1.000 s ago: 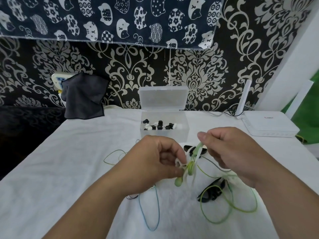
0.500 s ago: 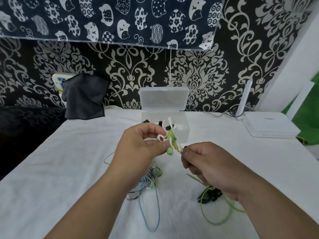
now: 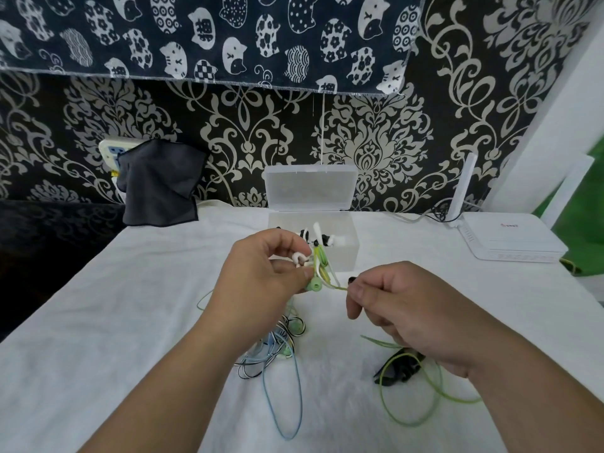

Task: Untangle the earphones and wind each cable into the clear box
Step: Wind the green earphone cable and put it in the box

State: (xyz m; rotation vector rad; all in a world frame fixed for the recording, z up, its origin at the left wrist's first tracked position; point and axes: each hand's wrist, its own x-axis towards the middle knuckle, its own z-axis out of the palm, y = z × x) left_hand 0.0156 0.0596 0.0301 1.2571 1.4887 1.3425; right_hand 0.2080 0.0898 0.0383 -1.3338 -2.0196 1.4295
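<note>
Earphone bundle (image 3: 318, 264) position: raised above the desk (image 3: 130, 322), just in front of the clear box (image 3: 344, 256), between my two hands. The bundle's long axis is near upright and leans slightly. A white stem points up at the top end. The green earbud (image 3: 315, 284) sits at the bottom end.

My left hand (image 3: 261, 276) pinches the bundle from the left, thumb below and fingers curled over the white and green loops. My right hand (image 3: 402, 308) pinches the green cable (image 3: 336, 287) between thumb and forefinger, and its other fingers are curled in. This cable runs from the bundle's lower end rightward and slightly downward to the pinch.

Below my right hand, a green loop (image 3: 407, 423) lies on the desk beside a black item (image 3: 398, 371). A tangle (image 3: 277, 341) of blue, black and white cables lies on the desk near my left wrist. From it a blue loop (image 3: 289, 438) extends toward me.

The clear box sits at the far side of the desk, long axis left to right, opening upward. Its lid (image 3: 310, 188) stands upright behind it, against the wall. Small black and white pieces lie inside. A white router (image 3: 513, 237) sits well apart to the right of the box. A dark cloth (image 3: 160, 188) hangs at the left.
</note>
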